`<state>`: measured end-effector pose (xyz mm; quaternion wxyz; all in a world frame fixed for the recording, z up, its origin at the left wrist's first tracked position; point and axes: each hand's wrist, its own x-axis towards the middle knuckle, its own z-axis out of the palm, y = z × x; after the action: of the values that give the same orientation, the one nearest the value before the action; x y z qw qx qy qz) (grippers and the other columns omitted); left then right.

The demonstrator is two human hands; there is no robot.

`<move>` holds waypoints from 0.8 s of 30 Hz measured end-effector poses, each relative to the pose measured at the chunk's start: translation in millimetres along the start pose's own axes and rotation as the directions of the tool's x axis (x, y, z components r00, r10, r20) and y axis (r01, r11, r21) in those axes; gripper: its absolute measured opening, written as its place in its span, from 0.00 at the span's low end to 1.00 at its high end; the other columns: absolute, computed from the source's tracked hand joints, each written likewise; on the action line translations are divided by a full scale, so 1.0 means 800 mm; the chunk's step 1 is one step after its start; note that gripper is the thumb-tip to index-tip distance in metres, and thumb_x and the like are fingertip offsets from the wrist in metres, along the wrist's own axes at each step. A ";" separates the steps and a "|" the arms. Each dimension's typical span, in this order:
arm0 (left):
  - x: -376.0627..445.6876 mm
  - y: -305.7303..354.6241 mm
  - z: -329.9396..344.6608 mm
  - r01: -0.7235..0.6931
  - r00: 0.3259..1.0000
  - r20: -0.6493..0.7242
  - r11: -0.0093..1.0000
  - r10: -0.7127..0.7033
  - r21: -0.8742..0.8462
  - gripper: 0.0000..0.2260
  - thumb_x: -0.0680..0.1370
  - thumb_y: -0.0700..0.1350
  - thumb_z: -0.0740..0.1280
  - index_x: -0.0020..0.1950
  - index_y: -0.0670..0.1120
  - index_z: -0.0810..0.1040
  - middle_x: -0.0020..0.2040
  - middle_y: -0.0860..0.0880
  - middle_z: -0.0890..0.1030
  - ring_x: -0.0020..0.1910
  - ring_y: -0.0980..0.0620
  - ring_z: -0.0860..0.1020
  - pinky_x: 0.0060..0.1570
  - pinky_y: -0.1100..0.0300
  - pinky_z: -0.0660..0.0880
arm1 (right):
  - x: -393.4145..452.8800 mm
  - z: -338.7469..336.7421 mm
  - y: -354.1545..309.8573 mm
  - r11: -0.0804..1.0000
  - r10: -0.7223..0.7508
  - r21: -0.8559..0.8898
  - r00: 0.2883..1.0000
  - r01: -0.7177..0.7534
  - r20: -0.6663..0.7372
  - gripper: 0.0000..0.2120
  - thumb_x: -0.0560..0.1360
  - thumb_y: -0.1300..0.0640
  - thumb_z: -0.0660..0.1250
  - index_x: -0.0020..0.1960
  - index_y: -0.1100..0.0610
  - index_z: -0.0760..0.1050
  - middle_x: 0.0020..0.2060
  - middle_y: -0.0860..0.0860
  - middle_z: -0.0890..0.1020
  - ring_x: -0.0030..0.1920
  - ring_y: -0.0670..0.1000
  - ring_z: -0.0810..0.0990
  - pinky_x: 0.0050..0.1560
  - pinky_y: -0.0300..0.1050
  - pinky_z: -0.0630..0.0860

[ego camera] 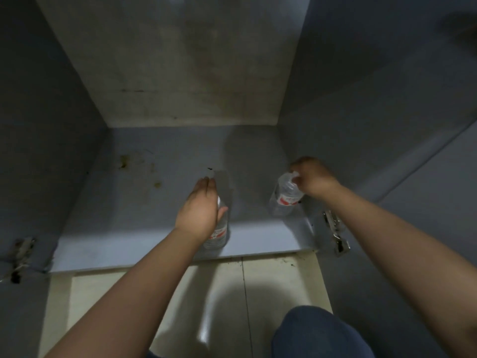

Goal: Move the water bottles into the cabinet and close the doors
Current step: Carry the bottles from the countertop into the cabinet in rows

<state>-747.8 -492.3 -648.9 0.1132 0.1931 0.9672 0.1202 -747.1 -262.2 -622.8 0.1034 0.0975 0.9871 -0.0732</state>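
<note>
Our left hand [198, 215] lay on the nearer clear plastic bottle with a red-and-white label [219, 235], its fingers [206, 188] straight and pressed together. Our right hand [312, 179] curled its fingers round the top of the farther clear plastic bottle [284, 201]. Both bottles were on the grey cabinet floor [154, 202], near its front edge.

The left grip [198, 213] and the right grip [313, 178] are bare hands. The left forearm [144, 277] and the right forearm [387, 218] are bare too, up to the edge of the view. One knee [317, 334] wears dark blue trousers (maybe denim, the light is dim).
</note>
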 end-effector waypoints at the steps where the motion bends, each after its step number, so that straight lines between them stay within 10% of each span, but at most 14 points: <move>1: 0.002 0.000 0.000 0.000 1.000 0.005 1.000 0.000 0.012 0.31 0.81 0.49 0.58 0.76 0.38 0.48 0.77 0.40 0.53 0.77 0.45 0.52 0.75 0.58 0.52 | 0.005 -0.002 0.005 1.000 0.017 0.001 1.000 -0.017 -0.020 0.16 0.76 0.63 0.63 0.64 0.61 0.74 0.65 0.63 0.74 0.65 0.59 0.73 0.63 0.44 0.70; 12: 0.002 0.016 -0.002 0.036 0.998 0.058 0.999 -0.037 0.012 0.29 0.82 0.48 0.56 0.76 0.39 0.47 0.77 0.39 0.53 0.75 0.43 0.60 0.71 0.56 0.61 | 0.035 -0.015 0.047 0.990 0.133 0.049 0.989 -0.130 -0.058 0.16 0.77 0.66 0.59 0.64 0.67 0.71 0.63 0.66 0.74 0.63 0.62 0.73 0.62 0.48 0.70; 18: 0.012 0.034 -0.004 -0.029 0.995 0.096 0.999 0.026 0.031 0.24 0.82 0.45 0.53 0.76 0.40 0.50 0.70 0.39 0.64 0.61 0.41 0.74 0.58 0.54 0.71 | 0.033 -0.001 0.042 0.990 0.137 -0.001 0.983 -0.138 -0.120 0.24 0.79 0.63 0.57 0.74 0.60 0.57 0.75 0.58 0.60 0.75 0.60 0.57 0.76 0.49 0.54; 24: 0.066 0.089 -0.014 -0.083 0.993 0.079 0.996 0.085 -0.019 0.24 0.83 0.45 0.52 0.76 0.40 0.49 0.75 0.40 0.57 0.68 0.41 0.69 0.64 0.56 0.67 | 0.020 0.017 0.048 0.975 0.200 0.137 0.955 -0.172 -0.220 0.21 0.79 0.66 0.54 0.72 0.61 0.62 0.73 0.57 0.65 0.72 0.55 0.67 0.70 0.44 0.64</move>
<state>-773.8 -409.4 -627.7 0.1482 0.2373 0.9519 0.1248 -752.3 -224.7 -644.4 -0.0122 0.2039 0.9729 -0.1088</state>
